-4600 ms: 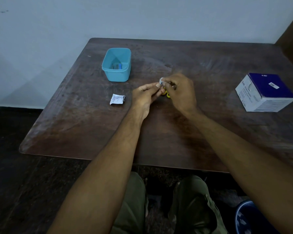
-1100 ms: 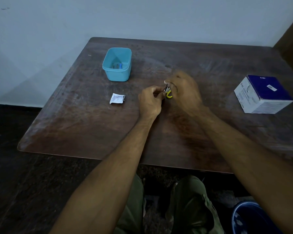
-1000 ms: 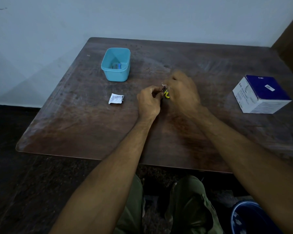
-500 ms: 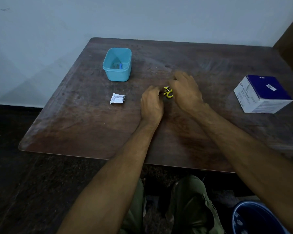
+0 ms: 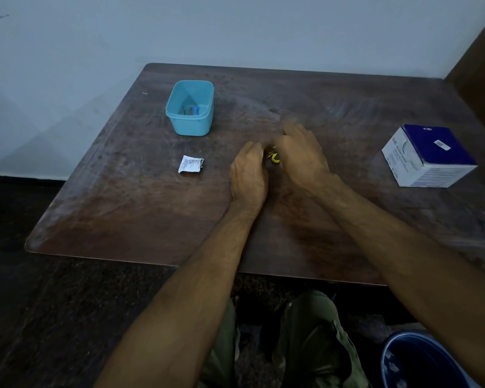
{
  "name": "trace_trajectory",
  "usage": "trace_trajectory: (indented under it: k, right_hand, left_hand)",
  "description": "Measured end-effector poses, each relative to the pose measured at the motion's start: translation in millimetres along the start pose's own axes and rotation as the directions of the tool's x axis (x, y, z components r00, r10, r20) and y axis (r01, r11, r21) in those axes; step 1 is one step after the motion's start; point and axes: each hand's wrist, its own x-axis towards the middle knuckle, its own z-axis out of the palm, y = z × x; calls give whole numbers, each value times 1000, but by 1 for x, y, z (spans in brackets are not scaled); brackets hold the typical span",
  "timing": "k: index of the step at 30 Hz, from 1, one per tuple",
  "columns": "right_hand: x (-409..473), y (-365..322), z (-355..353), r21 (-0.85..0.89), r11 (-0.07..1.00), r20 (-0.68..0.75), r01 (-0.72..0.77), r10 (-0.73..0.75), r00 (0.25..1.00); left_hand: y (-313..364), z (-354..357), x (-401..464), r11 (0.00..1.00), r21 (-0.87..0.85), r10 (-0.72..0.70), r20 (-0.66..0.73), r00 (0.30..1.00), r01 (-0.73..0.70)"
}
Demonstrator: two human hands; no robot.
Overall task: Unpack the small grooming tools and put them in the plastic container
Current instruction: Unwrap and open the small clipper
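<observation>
Two bare hands low over a dark wooden table (image 5: 129, 219), left hand (image 5: 248, 175) and right hand (image 5: 301, 155) close together around a small yellow tool (image 5: 273, 158); left fingers curled at it, right-hand grip impossible to tell. Teal plastic container (image 5: 191, 124) behind left, small blue items inside. Torn white wrapper (image 5: 190, 164) left of the hands, blue-and-white box (image 5: 429, 155) far right.

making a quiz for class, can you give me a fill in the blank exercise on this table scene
1. The plastic container is ____ in colour.
2. The small yellow item sits between the left hand and the ____ hand.
3. The torn white wrapper lies on the ____.
4. The top of the white box is dark ____.

Missing words: turquoise; right; table; blue
</observation>
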Motion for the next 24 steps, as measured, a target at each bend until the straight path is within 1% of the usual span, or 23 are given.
trace_trajectory:
  k: [2, 6, 7, 8, 9, 10, 11, 12, 13, 14, 15, 17, 19, 21, 24]
  right_hand:
    - [0, -1, 2, -6, 1000, 19, 22, -22, 1000]
    - [4, 9, 3, 13, 998, 11, -65, 64, 998]
    - [6, 12, 4, 49, 996, -7, -79, 80, 997]
    - [8, 16, 9, 130, 987, -35, -97, 103, 994]
    - [9, 18, 12, 263, 956, -66, -134, 156, 985]
    - [10, 20, 14, 429, 886, -91, -177, 237, 967]
    - [10, 21, 17, 588, 784, -112, -201, 325, 939]
    - [9, 21, 20, 706, 675, -108, -213, 399, 910]
    - [8, 19, 22, 777, 591, -85, -219, 443, 893]
    - [6, 16, 25, 814, 540, -70, -215, 459, 886]
    - [5, 13, 28, 832, 516, -67, -204, 458, 886]
    - [2, 6, 31, 832, 528, -95, -172, 441, 893]
    - [0, -1, 33, 806, 577, -146, -128, 404, 903]
    - [-5, -10, 32, 756, 649, -208, -84, 359, 910]
    - [-10, -25, 38, 725, 688, -244, -24, 290, 925]
  left_hand:
    - [0, 0, -2, 1000, -26, 13, -29, 999, -14]
    - [5, -3, -1, 995, -74, -71, 14, 997, 72]
    - [4, -2, -1, 992, -99, -82, 24, 996, 84]
    - [3, -1, 0, 986, -134, -98, 29, 995, 101]
    - [1, 0, 1, 975, -176, -129, 31, 991, 133]
    - [-1, 0, 2, 959, -224, -175, 26, 984, 176]
    - [-3, 0, 4, 934, -274, -232, 22, 972, 229]
    - [-6, -1, 6, 903, -321, -292, 28, 956, 285]
    - [-8, -1, 8, 868, -366, -343, 47, 938, 336]
    - [-10, -1, 11, 830, -412, -381, 75, 922, 376]
    - [-11, -1, 13, 782, -470, -412, 105, 905, 410]
    - [-11, -2, 16, 651, -603, -471, 155, 868, 461]
    - [-9, -5, 18, 538, -693, -493, 204, 846, 480]
    - [-6, -8, 17, 460, -745, -486, 243, 839, 483]
    - [-16, -16, 17, 379, -780, -492, 286, 822, 498]
